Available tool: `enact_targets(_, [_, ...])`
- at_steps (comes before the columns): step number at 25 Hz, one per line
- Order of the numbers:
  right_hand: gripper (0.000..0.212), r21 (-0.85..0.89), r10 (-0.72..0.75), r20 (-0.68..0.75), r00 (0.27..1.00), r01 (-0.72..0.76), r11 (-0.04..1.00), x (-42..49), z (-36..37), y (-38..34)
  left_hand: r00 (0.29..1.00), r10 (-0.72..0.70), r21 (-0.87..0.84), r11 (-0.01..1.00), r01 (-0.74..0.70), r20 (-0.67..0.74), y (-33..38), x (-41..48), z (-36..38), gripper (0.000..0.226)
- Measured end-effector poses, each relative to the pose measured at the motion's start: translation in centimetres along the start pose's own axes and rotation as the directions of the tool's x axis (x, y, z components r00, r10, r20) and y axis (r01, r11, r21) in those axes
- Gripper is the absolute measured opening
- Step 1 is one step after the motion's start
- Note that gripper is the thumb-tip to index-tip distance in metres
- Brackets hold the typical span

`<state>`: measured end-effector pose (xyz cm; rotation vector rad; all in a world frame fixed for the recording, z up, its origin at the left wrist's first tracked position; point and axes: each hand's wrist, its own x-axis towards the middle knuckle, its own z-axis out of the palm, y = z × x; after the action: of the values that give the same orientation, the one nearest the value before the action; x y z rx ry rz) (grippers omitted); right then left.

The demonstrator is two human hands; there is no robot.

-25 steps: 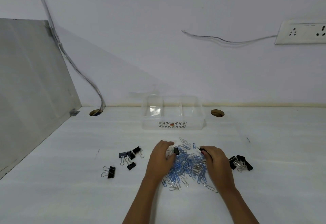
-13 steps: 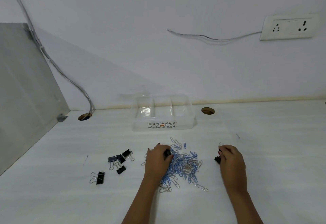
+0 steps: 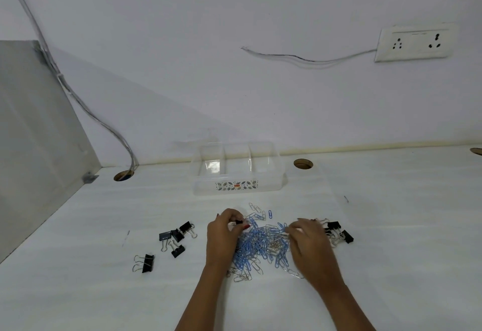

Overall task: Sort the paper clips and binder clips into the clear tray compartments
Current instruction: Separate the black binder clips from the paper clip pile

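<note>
Right hand point(image 3: 310, 243) has shifted left since 0.5 s ago, onto the paper clip pile point(image 3: 260, 246) (blue and silver wire, mid-table); grip blurred, cannot tell. Left hand point(image 3: 223, 236) pinches one black binder clip point(image 3: 238, 222). Left binder clips point(image 3: 177, 235): five. Right binder clips point(image 3: 334, 225): at least two. Clear three-compartment tray point(image 3: 236, 189) behind, open white table point(image 3: 208, 202) between.

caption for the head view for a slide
Left hand pinches a black binder clip at the paper clip pile; right hand over it; clear tray behind.
</note>
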<state>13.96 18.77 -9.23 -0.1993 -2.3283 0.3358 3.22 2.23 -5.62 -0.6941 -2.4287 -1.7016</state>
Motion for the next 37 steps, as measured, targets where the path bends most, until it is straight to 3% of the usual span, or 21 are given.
enact_targets(3, [0.016,0.13,-0.158,0.118,0.98,0.143,0.981,-0.3,0.8,-1.9,0.976,-0.064,-0.099,0.994,0.044,-0.206,0.0,0.4,-1.6,0.021])
enact_targets(6, [0.026,0.2,-0.111,0.154,0.982,0.079,0.977,-0.4,0.6,-1.7,0.931,-0.102,-0.035,0.995,0.096,-0.35,-1.5,0.5,-5.0,0.017])
enact_targets(11, [0.035,0.217,0.001,0.167,0.986,-0.037,0.975,-0.4,0.0,-1.5,0.934,-0.147,0.221,0.949,0.226,-0.326,-3.9,-0.2,-8.8,0.01])
enact_targets(14, [0.033,0.233,0.013,0.17,0.985,-0.053,0.971,-0.3,-0.1,-1.6,0.936,-0.189,0.168,0.955,0.245,-0.297,-4.4,-0.2,-9.5,0.008])
enact_targets(18, [0.025,0.249,0.049,0.19,0.981,-0.096,0.964,-0.4,0.0,-1.4,0.876,-0.056,0.218,0.959,0.18,-0.479,-4.5,-0.1,-11.0,0.018])
enact_targets(21, [0.029,0.249,0.042,0.205,0.978,-0.094,0.964,-0.4,0.0,-1.4,0.821,-0.035,0.21,0.96,0.187,-0.57,-4.8,0.0,-12.9,0.021])
enact_targets(25, [0.042,0.253,0.045,0.219,0.975,-0.101,0.962,-0.4,0.0,-1.5,0.705,-0.191,0.084,0.938,0.335,-0.682,-5.1,-0.9,-14.0,0.024])
enact_targets(28, [0.043,0.247,0.05,0.229,0.972,-0.108,0.963,-0.4,0.0,-1.5,0.654,-0.433,-0.113,0.874,0.472,-0.62,-5.5,-1.4,-12.5,0.034])
enact_targets(31, [0.043,0.247,0.053,0.236,0.97,-0.112,0.963,-0.4,0.0,-1.5,0.725,-0.565,-0.413,0.814,0.409,-0.394,-4.6,-1.1,-10.4,0.037])
enact_targets(33, [0.037,0.251,0.061,0.235,0.97,-0.121,0.96,-0.3,0.0,-1.5,0.775,-0.589,-0.69,0.66,0.298,-0.229,-3.3,-0.8,-9.6,0.035])
enact_targets(35, [0.032,0.254,0.077,0.243,0.967,-0.14,0.957,-0.4,0.0,-1.5,0.791,-0.556,-0.754,0.627,0.196,-0.256,-2.6,-0.8,-9.7,0.031])
enact_targets(37, [0.033,0.262,0.079,0.25,0.965,-0.146,0.954,-0.3,0.1,-1.5,0.742,-0.529,-0.649,0.742,0.168,-0.412,-2.8,-0.8,-10.1,0.028])
